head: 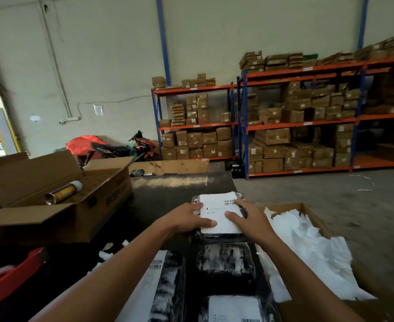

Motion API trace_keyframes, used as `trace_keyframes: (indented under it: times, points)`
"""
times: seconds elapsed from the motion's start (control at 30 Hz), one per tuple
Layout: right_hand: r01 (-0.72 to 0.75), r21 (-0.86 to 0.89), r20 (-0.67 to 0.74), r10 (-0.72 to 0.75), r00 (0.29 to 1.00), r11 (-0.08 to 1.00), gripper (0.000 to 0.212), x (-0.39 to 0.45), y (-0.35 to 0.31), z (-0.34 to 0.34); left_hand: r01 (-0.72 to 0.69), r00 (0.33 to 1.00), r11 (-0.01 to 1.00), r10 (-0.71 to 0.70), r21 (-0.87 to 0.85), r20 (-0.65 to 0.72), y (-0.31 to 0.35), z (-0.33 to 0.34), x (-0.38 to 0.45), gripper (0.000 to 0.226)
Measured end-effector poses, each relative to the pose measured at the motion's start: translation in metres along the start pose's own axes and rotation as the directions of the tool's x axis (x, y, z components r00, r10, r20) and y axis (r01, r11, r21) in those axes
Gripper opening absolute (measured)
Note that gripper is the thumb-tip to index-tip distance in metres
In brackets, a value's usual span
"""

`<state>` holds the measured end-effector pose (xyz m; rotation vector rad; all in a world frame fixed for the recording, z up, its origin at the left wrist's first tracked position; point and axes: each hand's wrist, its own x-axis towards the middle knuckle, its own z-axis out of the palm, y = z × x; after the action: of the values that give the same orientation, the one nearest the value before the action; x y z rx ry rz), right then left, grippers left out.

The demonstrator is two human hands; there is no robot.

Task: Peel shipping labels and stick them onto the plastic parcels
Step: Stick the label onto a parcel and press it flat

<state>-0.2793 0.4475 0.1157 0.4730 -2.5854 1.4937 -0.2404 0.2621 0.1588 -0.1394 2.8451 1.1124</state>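
Label [219, 212], white with barcodes near its far edge, is lying on top of a black plastic parcel [216, 235] on the dark table [168, 189], in front of the person. Left hand [186, 219] is pressing flat on the label's left side, fingers spread, thumb reaching onto the paper, not clamped on anything. Right hand [249, 219] is pressing on the right side the same way, thumb on the label, fingers draped over the parcel's right edge; whether those fingers are curling under the parcel is hard to tell from this angle. Nearer the camera, another black parcel [226, 263] is sitting between the forearms with no label on its top, and a further one [235, 307] with a white label is lying at the bottom edge. A long white sheet with a barcode [144, 284] is lying just left of them. To the right, a cardboard box [307, 210] is holding a heap of white backing paper [307, 252]. To the left, an open carton [75, 205] is sitting on the table with a spray can [63, 190] lying across its flap. A red tray [10, 280] is showing at the lower left. Well behind, orange and blue racks [284, 122] are holding brown boxes, and a motorbike [126, 147] is parked by the wall
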Motion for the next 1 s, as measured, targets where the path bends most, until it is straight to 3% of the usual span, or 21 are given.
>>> trace_keyframes:
  times: [0.47,0.63,0.8,1.0]
  points:
    - [-0.031,-0.06,-0.113,0.024,0.993,0.998,0.046,-0.162,-0.009,-0.03,-0.11,0.987,0.979,0.088,0.171,0.132,0.016,0.062,-0.133,0.085]
    - [-0.14,-0.037,-0.077,0.137,0.988,0.989,0.048,-0.203,0.002,-0.017,-0.015,0.977,0.996,-0.005,0.094,0.214,0.01,0.088,-0.159,0.064]
    - [-0.183,0.002,-0.08,0.183,0.98,0.983,0.051,-0.223,0.006,0.006,0.068,0.981,0.998,-0.069,0.012,0.181,-0.004,0.102,-0.173,0.064]
    - [-0.198,-0.214,-0.024,0.197,0.98,0.957,0.056,-0.224,-0.001,0.004,-0.007,0.989,0.998,-0.002,0.058,0.147,-0.012,0.106,-0.193,0.057]
